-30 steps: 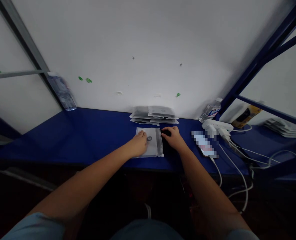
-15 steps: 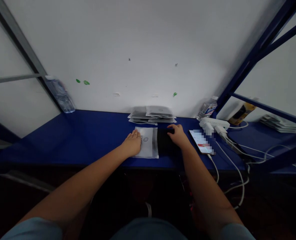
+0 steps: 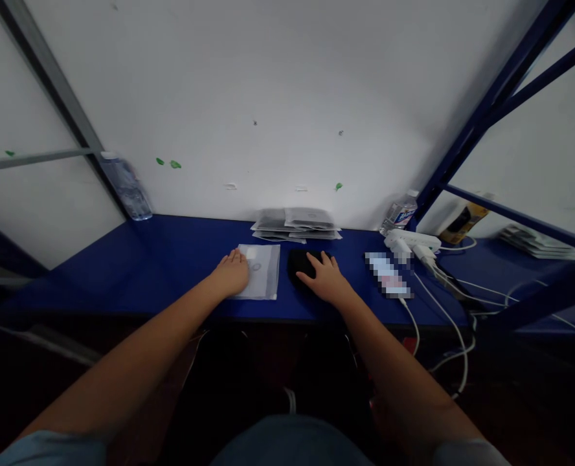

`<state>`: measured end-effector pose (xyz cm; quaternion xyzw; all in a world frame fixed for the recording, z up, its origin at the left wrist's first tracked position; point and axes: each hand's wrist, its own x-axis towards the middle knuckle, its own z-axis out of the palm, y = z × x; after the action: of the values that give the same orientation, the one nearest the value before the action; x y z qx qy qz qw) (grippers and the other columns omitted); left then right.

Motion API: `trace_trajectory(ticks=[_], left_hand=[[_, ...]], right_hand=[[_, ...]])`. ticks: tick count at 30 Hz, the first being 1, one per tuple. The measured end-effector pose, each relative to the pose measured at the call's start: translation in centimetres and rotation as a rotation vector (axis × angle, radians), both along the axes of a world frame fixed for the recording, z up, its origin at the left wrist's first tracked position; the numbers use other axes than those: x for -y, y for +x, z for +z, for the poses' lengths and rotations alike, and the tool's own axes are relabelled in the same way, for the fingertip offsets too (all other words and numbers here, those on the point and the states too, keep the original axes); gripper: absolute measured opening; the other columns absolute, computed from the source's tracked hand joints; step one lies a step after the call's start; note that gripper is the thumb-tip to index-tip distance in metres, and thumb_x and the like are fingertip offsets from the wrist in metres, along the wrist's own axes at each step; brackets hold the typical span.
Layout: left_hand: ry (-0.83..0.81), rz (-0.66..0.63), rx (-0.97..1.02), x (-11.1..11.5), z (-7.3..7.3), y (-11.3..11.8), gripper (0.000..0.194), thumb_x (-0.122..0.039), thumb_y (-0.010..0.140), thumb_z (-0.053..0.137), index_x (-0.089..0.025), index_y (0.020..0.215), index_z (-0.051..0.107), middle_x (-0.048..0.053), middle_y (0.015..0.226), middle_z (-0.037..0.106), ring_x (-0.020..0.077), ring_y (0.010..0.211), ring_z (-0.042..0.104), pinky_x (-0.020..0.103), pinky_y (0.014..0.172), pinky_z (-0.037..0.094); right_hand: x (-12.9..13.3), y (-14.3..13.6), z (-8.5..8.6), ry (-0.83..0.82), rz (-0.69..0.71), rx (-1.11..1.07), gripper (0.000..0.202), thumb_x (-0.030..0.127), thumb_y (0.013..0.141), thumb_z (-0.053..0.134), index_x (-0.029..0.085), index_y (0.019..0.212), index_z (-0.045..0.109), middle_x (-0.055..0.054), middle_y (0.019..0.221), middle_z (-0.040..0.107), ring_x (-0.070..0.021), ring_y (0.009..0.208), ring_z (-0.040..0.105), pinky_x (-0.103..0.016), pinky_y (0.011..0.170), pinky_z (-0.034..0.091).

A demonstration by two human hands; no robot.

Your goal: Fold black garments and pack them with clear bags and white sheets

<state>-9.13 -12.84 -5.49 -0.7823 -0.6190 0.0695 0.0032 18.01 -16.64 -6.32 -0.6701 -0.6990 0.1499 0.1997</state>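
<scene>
My left hand (image 3: 232, 273) lies flat on the left part of a frosted zip bag (image 3: 266, 275) with a faint round print. The bag's zip edge faces right. Over a flat black item (image 3: 296, 261) with rounded corners, maybe folded cloth, my right hand (image 3: 325, 278) rests palm down, its fingers spread. A narrow strip of blue desk separates the bag from the black item. What the black item is exactly I cannot tell; my right hand covers part of it.
Several packed zip bags (image 3: 294, 224) are piled against the wall on the blue desk (image 3: 171, 259). To the right are a phone (image 3: 388, 275) on a cable, a white power strip (image 3: 414, 239) and a water bottle (image 3: 400, 212). Another bottle (image 3: 128, 188) stands far left.
My left hand and the zip bag have shifted left, apart from the black item. My right hand has gone from gripping the black item's right edge to lying spread on top of it.
</scene>
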Motion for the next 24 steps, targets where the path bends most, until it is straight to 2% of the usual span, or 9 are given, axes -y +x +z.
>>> trace_trajectory(ticks=[3,5,7,10,13,15,20,24], left_hand=[[0.065,0.03,0.046,-0.1,1.0,0.7,0.062,-0.012,0.092,0.039,0.01,0.15,0.036,0.034,0.161,0.028,0.0387,0.154,0.024,0.048,0.124,0.025],[0.098,-0.035,0.141,0.0,1.1,1.9,0.06,-0.017,0.096,0.037,0.009,0.15,0.038,0.033,0.16,0.032,0.0369,0.154,0.027,0.046,0.124,0.027],[0.094,-0.104,0.235,0.1,0.8,3.2,0.059,-0.024,0.1,0.035,0.005,0.151,0.038,0.031,0.159,0.035,0.0356,0.153,0.03,0.046,0.123,0.03],[0.064,-0.077,0.234,0.0,-0.2,4.0,0.061,-0.023,0.098,0.038,0.005,0.152,0.034,0.031,0.161,0.031,0.0365,0.154,0.027,0.047,0.123,0.029],[0.028,-0.034,0.186,-0.6,-0.7,3.1,0.063,-0.019,0.095,0.041,0.009,0.151,0.033,0.033,0.161,0.028,0.0378,0.154,0.026,0.047,0.124,0.027],[0.029,-0.025,0.193,-1.0,-0.7,2.2,0.062,-0.019,0.095,0.04,0.008,0.151,0.035,0.033,0.161,0.028,0.0384,0.154,0.025,0.051,0.123,0.027],[0.001,0.004,0.188,-1.4,-0.3,0.7,0.06,-0.019,0.097,0.036,0.002,0.153,0.036,0.029,0.164,0.025,0.0341,0.156,0.022,0.051,0.123,0.026],[0.019,0.004,0.181,-1.1,-0.5,1.2,0.057,-0.025,0.101,0.028,-0.002,0.154,0.035,0.026,0.165,0.025,0.0322,0.157,0.02,0.056,0.122,0.026]], right_hand=[[-0.7,-2.7,0.4,-0.008,-0.02,-0.036,0.083,0.07,0.09,0.055,0.025,0.158,0.041,-0.022,0.167,0.026,-0.0477,0.155,0.014,-0.065,0.116,0.024],[-1.1,-4.7,0.7,-0.01,-0.034,-0.059,0.085,0.072,0.09,0.053,0.024,0.158,0.041,-0.022,0.167,0.024,-0.0491,0.154,0.014,-0.067,0.116,0.023],[-1.4,-6.5,0.7,-0.01,-0.046,-0.064,0.088,0.073,0.09,0.052,0.021,0.159,0.038,-0.024,0.167,0.022,-0.0497,0.154,0.014,-0.068,0.115,0.023],[-1.4,-8.2,0.5,0.067,-0.018,-0.008,0.092,0.071,0.09,0.053,0.014,0.16,0.033,-0.027,0.167,0.021,-0.0448,0.156,0.011,-0.067,0.118,0.018],[-1.0,-8.7,0.1,0.139,0.1,0.07,0.089,0.067,0.091,0.055,0.015,0.16,0.034,-0.025,0.167,0.022,-0.0396,0.157,0.013,-0.063,0.121,0.014],[-0.7,-8.6,-0.1,0.143,0.143,0.096,0.089,0.067,0.089,0.058,0.018,0.159,0.035,-0.024,0.167,0.026,-0.04,0.156,0.018,-0.062,0.121,0.017],[-0.7,-8.3,-0.2,0.146,0.141,0.133,0.096,0.066,0.081,0.068,0.015,0.157,0.038,-0.025,0.163,0.034,-0.0425,0.152,0.027,-0.061,0.12,0.022],[-0.9,-8.3,0.0,0.226,0.162,0.174,0.086,0.057,0.083,0.068,0.011,0.152,0.045,-0.026,0.157,0.042,-0.04,0.15,0.032,-0.056,0.122,0.02]])
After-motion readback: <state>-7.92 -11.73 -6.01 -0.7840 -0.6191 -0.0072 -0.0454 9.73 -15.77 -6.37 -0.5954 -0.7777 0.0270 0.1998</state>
